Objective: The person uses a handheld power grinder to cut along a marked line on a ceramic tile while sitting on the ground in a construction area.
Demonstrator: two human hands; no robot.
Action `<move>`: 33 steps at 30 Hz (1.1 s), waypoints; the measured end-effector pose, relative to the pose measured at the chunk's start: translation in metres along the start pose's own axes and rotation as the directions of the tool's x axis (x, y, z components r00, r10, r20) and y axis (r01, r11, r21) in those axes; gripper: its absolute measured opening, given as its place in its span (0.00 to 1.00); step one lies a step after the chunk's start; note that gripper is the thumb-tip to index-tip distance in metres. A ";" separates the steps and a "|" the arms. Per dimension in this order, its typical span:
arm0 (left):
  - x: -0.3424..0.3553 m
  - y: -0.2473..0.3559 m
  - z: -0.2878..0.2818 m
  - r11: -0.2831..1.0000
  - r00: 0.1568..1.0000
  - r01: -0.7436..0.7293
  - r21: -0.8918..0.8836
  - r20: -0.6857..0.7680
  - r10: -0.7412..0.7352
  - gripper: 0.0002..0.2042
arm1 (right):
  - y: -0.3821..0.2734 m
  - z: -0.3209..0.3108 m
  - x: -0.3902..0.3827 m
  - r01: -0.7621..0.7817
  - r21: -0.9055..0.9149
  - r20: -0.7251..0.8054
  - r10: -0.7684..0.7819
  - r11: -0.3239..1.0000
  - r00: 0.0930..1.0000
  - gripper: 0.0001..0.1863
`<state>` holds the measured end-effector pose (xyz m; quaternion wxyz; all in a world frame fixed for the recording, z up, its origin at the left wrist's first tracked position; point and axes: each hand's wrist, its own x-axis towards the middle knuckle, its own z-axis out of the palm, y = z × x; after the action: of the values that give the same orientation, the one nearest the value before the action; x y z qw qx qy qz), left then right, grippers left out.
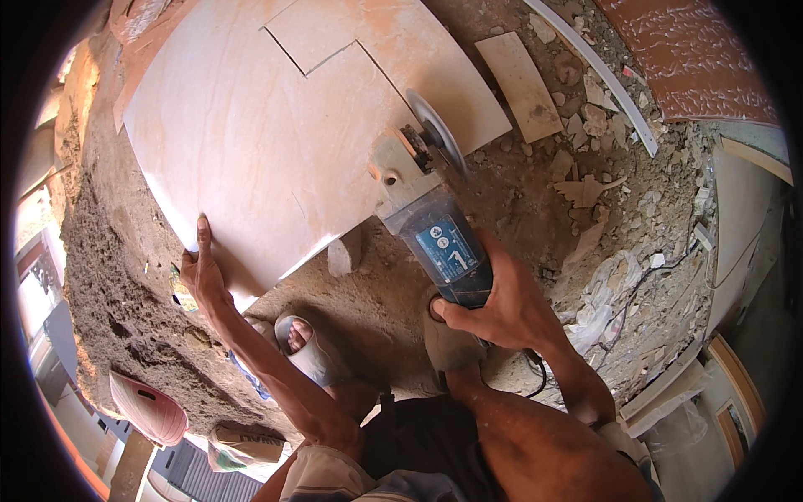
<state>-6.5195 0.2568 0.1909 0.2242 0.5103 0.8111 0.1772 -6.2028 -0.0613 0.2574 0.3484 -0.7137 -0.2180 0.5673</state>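
A large pale marbled tile (pixel 242 142) spans the upper middle, with dark stepped cut lines near its far part and a small block (pixel 343 257) at its near edge. My left hand (pixel 205 268) grips the tile's left near corner. My right hand (pixel 502 309) is wrapped round the dark body of an angle grinder (pixel 439 251), whose disc (pixel 439 134) stands on edge at the tile's right side, beside a cut line. I cannot tell whether the disc touches the tile.
Tile offcuts (pixel 519 84), a long white strip (pixel 631 117) and rubble lie right, near a cable (pixel 665 266) and crumpled plastic (pixel 615 293). My sandalled feet (pixel 314 351) stand below the tile. A pink pan-like object (pixel 150 406) and a sack (pixel 242 443) lie lower left.
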 end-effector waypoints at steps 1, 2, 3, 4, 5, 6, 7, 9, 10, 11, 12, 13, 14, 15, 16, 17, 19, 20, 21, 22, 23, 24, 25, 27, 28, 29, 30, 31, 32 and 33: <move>-0.001 0.001 0.000 1.000 1.000 0.007 -0.002 0.011 -0.007 0.36 | 0.000 0.000 0.002 0.028 -0.005 -0.008 -0.028 1.000 1.000 0.37; 0.000 0.000 0.001 1.000 1.000 0.001 -0.005 0.001 -0.001 0.36 | 0.000 0.001 0.003 0.057 -0.009 -0.013 -0.057 0.998 0.998 0.36; 0.001 -0.001 0.002 1.000 1.000 -0.005 -0.008 -0.008 0.005 0.36 | -0.001 0.001 0.005 0.086 -0.013 -0.018 -0.087 0.996 0.996 0.35; 0.001 -0.003 0.002 1.000 1.000 -0.010 -0.011 -0.016 0.010 0.36 | -0.001 0.001 0.006 0.087 -0.017 -0.019 -0.087 0.996 0.996 0.35; 0.001 -0.003 0.002 1.000 1.000 -0.014 -0.013 -0.011 0.014 0.36 | -0.001 0.001 0.007 0.087 -0.019 -0.019 -0.087 0.996 0.996 0.35; 0.001 -0.003 0.001 1.000 1.000 -0.018 -0.016 -0.006 0.018 0.36 | -0.001 0.001 0.008 0.087 -0.022 -0.019 -0.087 0.996 0.996 0.35; 0.001 -0.004 0.001 1.000 1.000 -0.021 -0.019 -0.001 0.021 0.36 | -0.002 0.001 0.009 0.088 -0.026 -0.019 -0.089 0.996 0.996 0.35; 0.002 -0.005 0.002 0.999 1.000 -0.022 -0.023 -0.005 0.022 0.36 | -0.003 0.000 0.010 0.092 -0.037 -0.021 -0.092 0.995 0.996 0.35; 0.003 -0.005 0.003 0.999 1.000 -0.022 -0.025 -0.007 0.022 0.36 | -0.004 -0.001 0.011 0.062 -0.024 -0.011 -0.063 0.998 0.998 0.37; 0.003 -0.005 0.002 1.000 1.000 -0.015 -0.021 0.000 0.015 0.36 | -0.005 -0.001 0.011 0.033 -0.011 -0.001 -0.033 0.999 0.999 0.39; 0.004 -0.006 0.001 1.000 1.000 -0.007 -0.017 0.008 0.007 0.37 | -0.005 -0.002 0.011 0.003 0.002 0.010 -0.003 1.000 1.000 0.41; 0.004 -0.006 0.000 1.000 1.000 0.000 -0.013 0.015 0.000 0.37 | -0.005 -0.001 0.011 0.022 -0.010 0.005 -0.022 1.000 1.000 0.39; 0.005 -0.006 0.000 1.000 1.000 -0.008 -0.009 0.006 0.009 0.38 | -0.004 -0.001 0.011 0.043 -0.022 0.001 -0.043 0.999 0.999 0.37; 0.005 -0.006 0.000 1.000 1.000 -0.017 -0.005 -0.003 0.017 0.38 | -0.003 0.000 0.011 0.064 -0.034 -0.003 -0.064 0.997 0.998 0.36; 0.005 -0.006 0.000 1.000 1.000 -0.025 -0.001 -0.012 0.025 0.38 | -0.004 0.000 0.011 0.069 -0.033 -0.004 -0.070 0.997 0.998 0.36; 0.003 -0.004 0.001 1.000 1.000 -0.026 -0.009 -0.007 0.026 0.39 | -0.004 0.000 0.011 0.073 -0.033 -0.007 -0.074 0.997 0.997 0.36; -0.001 -0.001 0.003 0.999 1.000 -0.026 -0.025 0.003 0.026 0.39 | -0.004 0.000 0.011 0.076 -0.039 -0.012 -0.077 0.996 0.997 0.35; -0.001 -0.001 0.003 0.999 1.000 -0.023 -0.024 0.005 0.023 0.39 | -0.005 0.000 0.011 0.076 -0.043 -0.012 -0.076 0.996 0.997 0.35; -0.001 -0.001 0.003 1.000 1.000 -0.019 -0.023 0.007 0.019 0.39 | -0.005 0.000 0.011 0.075 -0.047 -0.013 -0.076 0.996 0.997 0.35; -0.001 -0.001 0.003 1.000 1.000 -0.016 -0.022 0.010 0.016 0.38 | -0.004 0.000 0.011 0.077 -0.047 -0.012 -0.077 0.996 0.997 0.35; 0.002 -0.003 0.002 1.000 1.000 -0.016 -0.020 0.011 0.016 0.38 | -0.004 0.000 0.010 0.079 -0.048 -0.010 -0.080 0.996 0.997 0.35; 0.005 -0.005 0.001 1.000 1.000 -0.016 -0.018 0.012 0.016 0.37 | -0.004 0.000 0.010 0.082 -0.048 -0.009 -0.082 0.995 0.997 0.35; 0.007 -0.007 0.000 1.000 1.000 -0.015 -0.016 0.012 0.016 0.36 | -0.004 0.000 0.010 0.081 -0.050 -0.008 -0.082 0.995 0.997 0.35; 0.005 -0.007 0.001 0.999 1.000 -0.027 -0.030 0.005 0.027 0.35 | -0.003 0.000 0.009 0.077 -0.055 -0.008 -0.077 0.996 0.997 0.35; 0.005 -0.007 0.002 0.999 0.999 -0.033 -0.037 0.002 0.033 0.35 | -0.003 0.000 0.008 0.072 -0.054 -0.006 -0.072 0.996 0.997 0.35; 0.004 -0.006 0.002 0.999 1.000 -0.030 -0.034 0.004 0.030 0.35 | -0.003 0.000 0.008 0.066 -0.054 -0.004 -0.067 0.996 0.998 0.35; 0.003 -0.005 0.002 0.999 1.000 -0.027 -0.032 0.006 0.027 0.35 | -0.003 0.000 0.007 0.061 -0.053 -0.002 -0.061 0.997 0.998 0.35; 0.002 -0.004 0.002 0.999 1.000 -0.024 -0.029 0.008 0.024 0.34 | -0.003 -0.001 0.007 0.059 -0.055 -0.002 -0.060 0.997 0.998 0.35; 0.003 -0.004 0.002 0.999 1.000 -0.028 -0.029 -0.002 0.028 0.34 | -0.004 -0.001 0.007 0.059 -0.057 -0.002 -0.059 0.997 0.998 0.36; 0.004 -0.005 0.003 0.999 0.999 -0.033 -0.028 -0.011 0.032 0.35 | -0.004 -0.001 0.007 0.059 -0.059 -0.001 -0.059 0.997 0.998 0.36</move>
<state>-6.5232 0.2582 0.1856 0.2241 0.5192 0.8013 0.1952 -6.1997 -0.0539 0.2562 0.3441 -0.7177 -0.2551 0.5491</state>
